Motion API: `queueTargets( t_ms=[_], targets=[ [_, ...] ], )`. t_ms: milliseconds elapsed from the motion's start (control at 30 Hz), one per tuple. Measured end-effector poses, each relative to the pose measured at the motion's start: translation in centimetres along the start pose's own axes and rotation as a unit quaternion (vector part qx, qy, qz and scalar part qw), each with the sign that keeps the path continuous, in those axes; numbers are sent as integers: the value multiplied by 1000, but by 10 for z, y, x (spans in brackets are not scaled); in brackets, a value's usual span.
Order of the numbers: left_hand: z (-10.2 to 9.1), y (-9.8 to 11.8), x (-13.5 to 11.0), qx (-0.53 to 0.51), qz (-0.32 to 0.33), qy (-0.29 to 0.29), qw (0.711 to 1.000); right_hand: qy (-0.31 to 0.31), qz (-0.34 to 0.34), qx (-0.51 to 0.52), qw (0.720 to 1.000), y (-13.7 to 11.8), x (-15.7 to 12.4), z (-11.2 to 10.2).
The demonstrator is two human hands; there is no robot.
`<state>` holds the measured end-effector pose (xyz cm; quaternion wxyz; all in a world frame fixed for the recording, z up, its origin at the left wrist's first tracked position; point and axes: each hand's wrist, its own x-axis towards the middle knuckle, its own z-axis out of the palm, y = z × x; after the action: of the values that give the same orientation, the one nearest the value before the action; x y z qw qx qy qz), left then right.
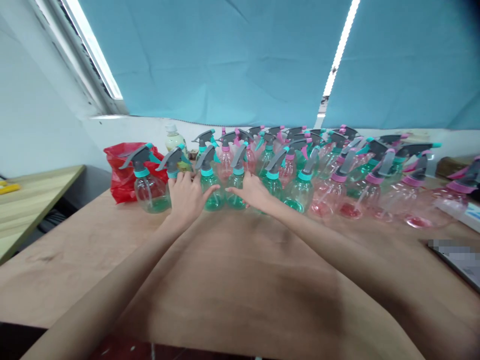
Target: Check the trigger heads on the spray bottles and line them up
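Observation:
Spray bottles with turquoise collars and grey trigger heads stand upright in a front row, green liquid low in them. My left hand [186, 196] is at the left side of one green spray bottle [213, 196], its thumb across the bottle's front and its fingertips hidden. It covers much of the neighbouring bottle [173, 159] behind it. My right hand [255, 192] closes on the right side of the adjacent green bottle [236, 199], thumb reaching across the front. Both thumbs point toward each other. Another green bottle [151, 192] stands at the row's left end.
Pink-collared spray bottles [351, 207] fill the right side, with several more rows behind. A red plastic bag [120, 175] and a white-capped bottle [171, 136] are at back left. A dark flat object [455, 260] lies on the wooden table [232, 285] at right. Blue curtain [225, 60] hangs behind.

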<state>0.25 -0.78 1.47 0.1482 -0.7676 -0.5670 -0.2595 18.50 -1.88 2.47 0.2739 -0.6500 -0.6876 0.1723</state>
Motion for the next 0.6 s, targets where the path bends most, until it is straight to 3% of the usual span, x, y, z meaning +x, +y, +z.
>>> queueTargets(
  t_ms=[100,233,333,433,500,600],
  targets=[
    [-8,5,-10,63,-2,26,998,1,-4,-7,1000,1,1,0],
    [-25,13,-42,29,10,25,999,1,-17,-23,1000,2,-4,-2],
    [-33,15,-74,-45,31,-2,999,0,-34,-41,999,3,-14,-4],
    [-36,15,-100,-157,5,-58,986,-3,-53,-61,997,6,-31,-9],
    [-38,18,-108,-232,-33,-90,968,-13,-78,-80,994,9,-46,-12],
    [-42,28,-105,-318,-83,-96,939,-24,-123,-100,987,15,-73,-17]
  ],
)
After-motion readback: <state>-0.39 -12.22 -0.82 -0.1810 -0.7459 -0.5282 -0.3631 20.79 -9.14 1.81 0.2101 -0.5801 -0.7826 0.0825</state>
